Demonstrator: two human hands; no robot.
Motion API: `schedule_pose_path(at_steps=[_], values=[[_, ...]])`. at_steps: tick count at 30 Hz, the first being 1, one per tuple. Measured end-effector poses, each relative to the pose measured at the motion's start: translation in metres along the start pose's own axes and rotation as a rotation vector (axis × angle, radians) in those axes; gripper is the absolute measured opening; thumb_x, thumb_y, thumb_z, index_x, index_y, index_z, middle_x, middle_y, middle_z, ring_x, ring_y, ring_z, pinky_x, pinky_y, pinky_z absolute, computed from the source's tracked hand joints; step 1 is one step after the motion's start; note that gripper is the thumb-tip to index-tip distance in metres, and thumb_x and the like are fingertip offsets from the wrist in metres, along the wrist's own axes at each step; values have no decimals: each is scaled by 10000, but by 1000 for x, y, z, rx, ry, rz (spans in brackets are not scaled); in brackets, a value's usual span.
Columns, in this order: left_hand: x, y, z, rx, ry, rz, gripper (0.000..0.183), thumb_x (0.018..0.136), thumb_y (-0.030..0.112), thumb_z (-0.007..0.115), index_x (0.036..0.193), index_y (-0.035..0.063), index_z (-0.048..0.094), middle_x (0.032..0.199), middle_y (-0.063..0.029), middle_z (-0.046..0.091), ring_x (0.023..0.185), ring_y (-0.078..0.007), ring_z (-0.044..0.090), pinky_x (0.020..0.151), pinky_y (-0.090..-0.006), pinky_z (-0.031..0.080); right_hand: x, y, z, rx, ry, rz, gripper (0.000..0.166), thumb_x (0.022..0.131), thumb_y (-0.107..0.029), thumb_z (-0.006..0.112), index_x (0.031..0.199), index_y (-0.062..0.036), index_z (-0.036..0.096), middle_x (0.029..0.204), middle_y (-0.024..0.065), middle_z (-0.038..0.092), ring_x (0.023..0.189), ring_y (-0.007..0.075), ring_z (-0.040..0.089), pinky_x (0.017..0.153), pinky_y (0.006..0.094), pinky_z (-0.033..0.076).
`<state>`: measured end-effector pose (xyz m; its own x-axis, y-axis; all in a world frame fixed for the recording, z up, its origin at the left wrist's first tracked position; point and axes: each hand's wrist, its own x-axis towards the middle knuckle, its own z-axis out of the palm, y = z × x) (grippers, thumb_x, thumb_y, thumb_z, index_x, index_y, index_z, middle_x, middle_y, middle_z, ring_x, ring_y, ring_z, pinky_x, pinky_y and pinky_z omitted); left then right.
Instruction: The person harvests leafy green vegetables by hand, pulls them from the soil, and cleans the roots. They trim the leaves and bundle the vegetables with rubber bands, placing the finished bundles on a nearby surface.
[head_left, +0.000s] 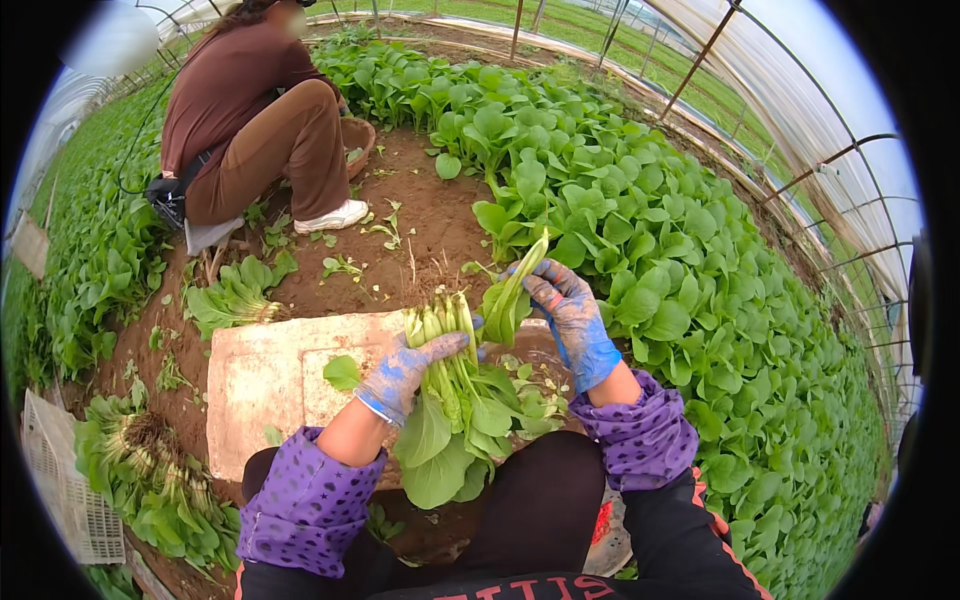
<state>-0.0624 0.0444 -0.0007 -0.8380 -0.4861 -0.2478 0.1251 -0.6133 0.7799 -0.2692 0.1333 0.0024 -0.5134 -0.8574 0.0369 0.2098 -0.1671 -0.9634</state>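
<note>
My left hand (409, 371), in a soiled blue glove, is closed around the stems of a bunch of leafy greens (450, 405). The bunch's roots point away from me and its broad leaves hang toward my knees. Between the fingers of my gloved right hand (566, 300) is a single plant of the greens (517, 292), its pale stem end up and its leaves down. This plant is just right of the bunch. Beneath my left hand lies a worn, pale board (262, 382), partly hidden by my arm and the bunch.
A person (247, 120) squats at the upper left beside a basket (358, 146). Dense growing greens (675, 247) fill the right side. Piles of pulled greens (150, 472) lie at left, near a white plastic crate (71, 480). Another bundle (240, 296) rests behind the board. Metal hoops (701, 60) carry plastic sheeting.
</note>
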Motion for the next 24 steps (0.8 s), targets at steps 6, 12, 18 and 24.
schedule_pose_path(at_steps=[6,12,18,24], values=[[-2,9,-18,-133,200,46,464,877,184,570,1285,-5,453,1207,-154,558,1047,-249,582,875,-380,504,-28,-45,47,-350,-351,9,205,870,-81,607,1063,-10,605,890,-2,581,833,71,510,772,238,435],[5,0,5,-274,-53,106,524,910,261,520,1335,-18,392,1193,-131,564,1030,-221,585,896,-329,485,-18,-2,67,-433,-184,-165,196,834,-24,610,1024,-8,566,871,58,572,805,126,539,762,280,460],[6,-13,5,-254,186,232,392,834,15,620,1216,9,532,1130,-70,605,1020,-164,578,886,-290,469,-23,2,72,-869,-230,-547,304,788,-18,598,1085,-1,533,976,165,564,894,344,578,774,372,485],[13,-14,-8,-188,300,290,414,833,32,607,1234,14,504,1082,-86,609,982,-185,589,861,-320,493,-19,0,39,-506,-443,-186,315,870,-105,600,1174,-40,555,1049,74,591,919,193,582,806,302,473]])
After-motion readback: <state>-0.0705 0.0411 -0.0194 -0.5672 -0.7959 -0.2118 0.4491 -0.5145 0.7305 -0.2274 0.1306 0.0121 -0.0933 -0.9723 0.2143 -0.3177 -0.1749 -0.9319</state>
